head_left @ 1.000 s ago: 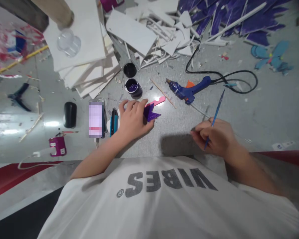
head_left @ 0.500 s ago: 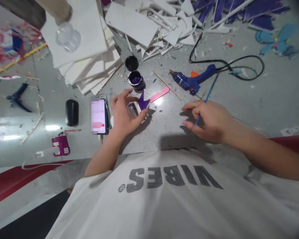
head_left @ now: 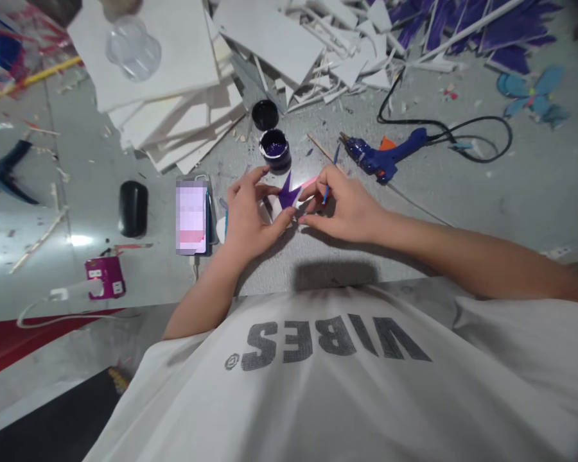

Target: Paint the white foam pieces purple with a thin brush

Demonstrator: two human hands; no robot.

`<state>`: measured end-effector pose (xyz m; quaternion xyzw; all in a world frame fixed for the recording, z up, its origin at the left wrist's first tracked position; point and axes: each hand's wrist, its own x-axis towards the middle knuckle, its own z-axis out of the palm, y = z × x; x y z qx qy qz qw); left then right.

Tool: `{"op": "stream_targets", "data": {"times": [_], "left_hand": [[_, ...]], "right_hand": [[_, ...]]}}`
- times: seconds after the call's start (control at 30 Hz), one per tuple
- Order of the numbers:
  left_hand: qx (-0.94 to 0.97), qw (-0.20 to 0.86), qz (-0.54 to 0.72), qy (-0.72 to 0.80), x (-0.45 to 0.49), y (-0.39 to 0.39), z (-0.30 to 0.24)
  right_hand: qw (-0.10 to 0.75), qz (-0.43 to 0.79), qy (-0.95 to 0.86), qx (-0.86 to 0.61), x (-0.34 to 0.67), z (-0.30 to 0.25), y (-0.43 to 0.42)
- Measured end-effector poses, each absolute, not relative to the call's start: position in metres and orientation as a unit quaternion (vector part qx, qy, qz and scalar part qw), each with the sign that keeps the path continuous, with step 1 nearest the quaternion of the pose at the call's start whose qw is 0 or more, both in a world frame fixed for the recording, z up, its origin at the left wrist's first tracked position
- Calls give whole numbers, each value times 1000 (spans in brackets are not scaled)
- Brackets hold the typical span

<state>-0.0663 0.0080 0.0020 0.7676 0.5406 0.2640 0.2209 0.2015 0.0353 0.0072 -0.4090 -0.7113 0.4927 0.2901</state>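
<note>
My left hand [head_left: 250, 218] is closed around a small white piece with a pointed purple face [head_left: 288, 196], held between thumb and fingers just above the table. From the right, my right hand [head_left: 349, 202] reaches in with its fingertips at the edge of that piece; whether they touch it I cannot tell. A thin blue paintbrush [head_left: 336, 154] is caught between the right fingers and sticks out past the knuckles. Beyond the hands stands an open jar of purple paint [head_left: 275, 154], with its black lid [head_left: 265, 115] behind. A pink strip [head_left: 310, 182] lies partly hidden by the right fingers.
A blue glue gun [head_left: 388, 159] with a looping black cord lies to the right. On the left are a phone [head_left: 191, 215], a black mouse [head_left: 133, 208] and a magenta power adapter [head_left: 105, 277]. White sheets [head_left: 168, 125], scraps [head_left: 349, 58] and purple pieces [head_left: 481, 29] fill the back.
My right hand has moved left with the paintbrush, up to the purple-faced piece. My left hand keeps its hold. The view has shifted slightly.
</note>
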Motion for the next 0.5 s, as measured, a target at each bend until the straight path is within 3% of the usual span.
{"op": "stream_targets", "data": {"times": [0.2, 0.5], "left_hand": [[766, 228, 260, 542, -68, 8, -3], [769, 222, 292, 523, -72, 7, -5]], "right_hand": [[308, 507, -703, -391, 196, 6, 29], [318, 374, -737, -465, 208, 3, 26]]}}
